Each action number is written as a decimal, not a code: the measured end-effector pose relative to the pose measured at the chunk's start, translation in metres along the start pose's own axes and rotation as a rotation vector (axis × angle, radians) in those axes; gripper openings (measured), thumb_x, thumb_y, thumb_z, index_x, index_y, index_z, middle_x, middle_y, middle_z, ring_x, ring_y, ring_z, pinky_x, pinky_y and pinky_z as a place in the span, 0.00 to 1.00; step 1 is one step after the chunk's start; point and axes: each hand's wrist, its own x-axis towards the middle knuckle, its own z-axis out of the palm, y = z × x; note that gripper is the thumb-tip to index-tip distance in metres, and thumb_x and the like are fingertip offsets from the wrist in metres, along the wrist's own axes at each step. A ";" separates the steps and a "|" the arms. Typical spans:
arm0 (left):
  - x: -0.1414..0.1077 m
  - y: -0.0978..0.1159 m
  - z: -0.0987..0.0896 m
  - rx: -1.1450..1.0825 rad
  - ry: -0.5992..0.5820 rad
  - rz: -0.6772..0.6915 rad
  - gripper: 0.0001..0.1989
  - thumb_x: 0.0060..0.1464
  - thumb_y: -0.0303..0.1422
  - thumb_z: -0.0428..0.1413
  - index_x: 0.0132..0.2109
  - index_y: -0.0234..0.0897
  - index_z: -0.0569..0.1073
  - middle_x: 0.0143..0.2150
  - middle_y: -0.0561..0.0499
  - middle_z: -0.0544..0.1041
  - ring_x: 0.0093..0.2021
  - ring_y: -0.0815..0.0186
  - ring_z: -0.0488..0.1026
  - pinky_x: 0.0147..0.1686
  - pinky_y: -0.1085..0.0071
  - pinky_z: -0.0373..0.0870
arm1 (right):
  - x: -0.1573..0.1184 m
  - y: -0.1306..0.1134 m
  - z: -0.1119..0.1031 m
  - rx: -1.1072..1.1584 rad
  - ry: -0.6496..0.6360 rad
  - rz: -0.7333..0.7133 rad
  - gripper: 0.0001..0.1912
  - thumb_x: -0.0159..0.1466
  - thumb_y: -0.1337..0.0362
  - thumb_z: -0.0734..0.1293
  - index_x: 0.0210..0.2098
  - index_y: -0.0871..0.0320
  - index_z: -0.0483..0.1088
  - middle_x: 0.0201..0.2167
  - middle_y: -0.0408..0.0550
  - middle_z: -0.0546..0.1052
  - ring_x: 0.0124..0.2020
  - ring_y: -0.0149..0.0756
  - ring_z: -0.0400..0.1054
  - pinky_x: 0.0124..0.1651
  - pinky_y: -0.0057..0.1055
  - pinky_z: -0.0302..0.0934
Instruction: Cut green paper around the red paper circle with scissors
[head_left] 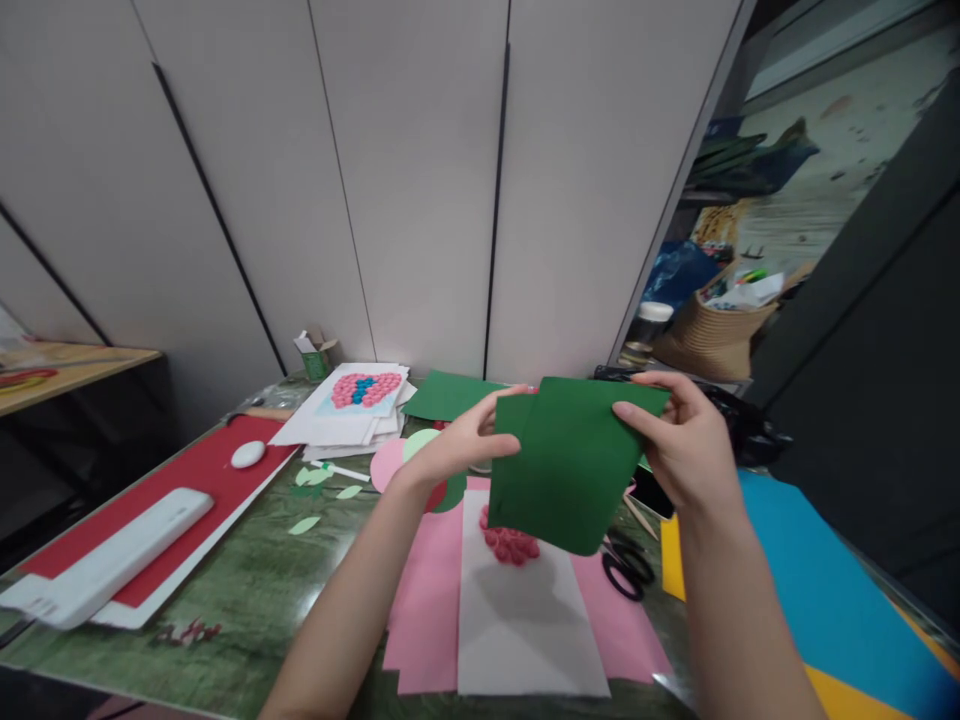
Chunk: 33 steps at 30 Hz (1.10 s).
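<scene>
Between my hands I hold up a dark green paper sheet (574,465). My left hand (469,440) pinches its left edge, and my right hand (682,430) grips the upper right corner with the thumb in front. Below it lies a white sheet (529,630) on top of pink paper (427,610). A cluster of curled pink paper pieces (510,545) sits on the white sheet, partly hidden by the green paper. Black-handled scissors (626,570) lie to the right, under my right hand.
Leaf-shaped green cutouts (306,525) and coloured paper circles (388,462) lie left of my hands. A white elongated device (127,555) rests on red paper (161,490). Blue paper (825,570) covers the right side. Behind the table stands a grey cabinet (420,200).
</scene>
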 end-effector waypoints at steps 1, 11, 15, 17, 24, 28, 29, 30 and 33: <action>-0.001 0.001 0.008 0.023 0.031 -0.016 0.31 0.39 0.38 0.63 0.53 0.39 0.67 0.51 0.40 0.71 0.47 0.53 0.70 0.42 0.58 0.68 | -0.001 0.001 0.003 -0.017 0.013 -0.022 0.19 0.45 0.69 0.74 0.36 0.53 0.71 0.29 0.42 0.74 0.28 0.32 0.69 0.27 0.25 0.65; 0.004 -0.005 0.023 0.051 0.384 0.048 0.16 0.40 0.37 0.62 0.37 0.34 0.72 0.37 0.45 0.77 0.37 0.58 0.74 0.36 0.63 0.70 | -0.007 0.004 0.012 0.048 -0.112 0.026 0.28 0.47 0.68 0.73 0.47 0.50 0.66 0.37 0.45 0.75 0.37 0.38 0.71 0.37 0.32 0.68; -0.003 0.001 0.019 0.036 0.385 0.111 0.14 0.44 0.36 0.60 0.39 0.38 0.71 0.37 0.48 0.76 0.37 0.60 0.73 0.33 0.66 0.70 | -0.007 -0.003 0.008 0.092 -0.263 0.196 0.31 0.47 0.66 0.73 0.50 0.50 0.64 0.35 0.46 0.76 0.35 0.40 0.72 0.34 0.33 0.69; -0.006 0.003 0.017 0.044 0.377 0.113 0.13 0.45 0.36 0.59 0.39 0.41 0.71 0.36 0.50 0.76 0.36 0.60 0.73 0.32 0.66 0.70 | -0.007 -0.005 0.007 0.087 -0.282 0.208 0.28 0.47 0.66 0.73 0.47 0.53 0.67 0.35 0.47 0.77 0.35 0.40 0.72 0.35 0.33 0.69; -0.011 0.007 0.016 0.086 0.364 0.094 0.10 0.47 0.38 0.57 0.37 0.40 0.71 0.31 0.50 0.75 0.32 0.60 0.72 0.27 0.68 0.68 | -0.007 -0.007 0.002 0.057 -0.243 0.157 0.18 0.47 0.65 0.74 0.37 0.57 0.71 0.31 0.47 0.78 0.33 0.38 0.72 0.35 0.31 0.68; -0.014 0.014 0.018 0.105 0.344 0.106 0.09 0.48 0.38 0.56 0.35 0.38 0.71 0.28 0.50 0.74 0.30 0.62 0.71 0.25 0.69 0.66 | -0.005 -0.008 -0.002 0.027 -0.202 0.154 0.12 0.46 0.65 0.74 0.31 0.58 0.72 0.25 0.43 0.76 0.28 0.33 0.71 0.29 0.25 0.67; -0.015 0.016 0.018 0.107 0.331 0.103 0.09 0.48 0.38 0.56 0.34 0.37 0.71 0.28 0.50 0.74 0.29 0.63 0.71 0.24 0.70 0.66 | -0.005 -0.008 -0.003 0.024 -0.191 0.154 0.11 0.46 0.66 0.74 0.29 0.58 0.72 0.23 0.42 0.76 0.26 0.31 0.71 0.27 0.24 0.66; -0.016 0.017 0.018 0.108 0.321 0.100 0.09 0.49 0.38 0.55 0.34 0.37 0.71 0.28 0.50 0.74 0.29 0.63 0.71 0.24 0.70 0.65 | -0.004 -0.008 -0.005 0.026 -0.179 0.155 0.10 0.46 0.66 0.74 0.28 0.58 0.72 0.22 0.41 0.75 0.24 0.30 0.70 0.26 0.22 0.66; -0.018 0.020 0.019 0.108 0.304 0.091 0.09 0.49 0.38 0.55 0.34 0.37 0.71 0.27 0.51 0.74 0.29 0.63 0.71 0.24 0.70 0.65 | -0.004 -0.008 -0.009 0.054 -0.125 0.149 0.10 0.45 0.68 0.75 0.27 0.57 0.71 0.18 0.38 0.73 0.21 0.27 0.68 0.22 0.21 0.65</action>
